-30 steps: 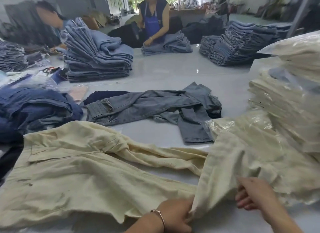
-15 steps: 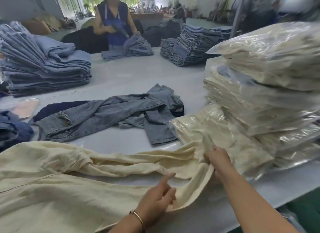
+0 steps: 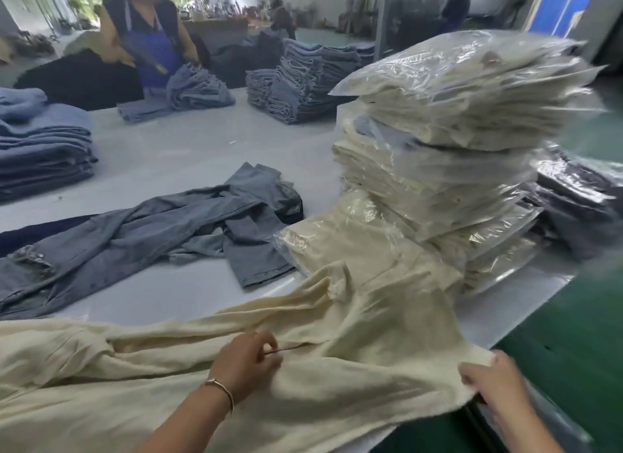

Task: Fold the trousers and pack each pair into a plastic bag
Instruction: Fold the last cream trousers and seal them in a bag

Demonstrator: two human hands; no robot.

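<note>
On the far left of the white desk [image 3: 188, 149], well away from the tall stack of bagged cream trousers [image 3: 448, 156], sits a pile of folded blue jeans [image 3: 43, 149]. Nearer that stack, a loose pair of grey jeans [image 3: 161, 236] lies crumpled across the desk, one leg end reaching almost to the bagged pair [image 3: 340, 236] that leans at the stack's foot. Behind the grey jeans, a person in a blue apron [image 3: 151, 44] stands at the far edge with hands on a heap of denim [image 3: 197, 88], and another pile of folded jeans [image 3: 303, 81] rises just behind and left of the stack.

In front of the stack, the cream trousers [image 3: 135, 385] are spread along the near edge of the desk, their leg ends bunched up against the leaning bagged pair. The left hand [image 3: 247, 361], with a bracelet [image 3: 220, 390] at the wrist, has its grip closed on a fold of this cream cloth, fingers curled and pinching it. Further right, below the stack at the desk's corner, the right hand [image 3: 488, 382] grips the hem of the cream trousers, thumb over the cloth's edge. To the right of the stack lie darker bagged garments [image 3: 573, 196], blurred.
</note>
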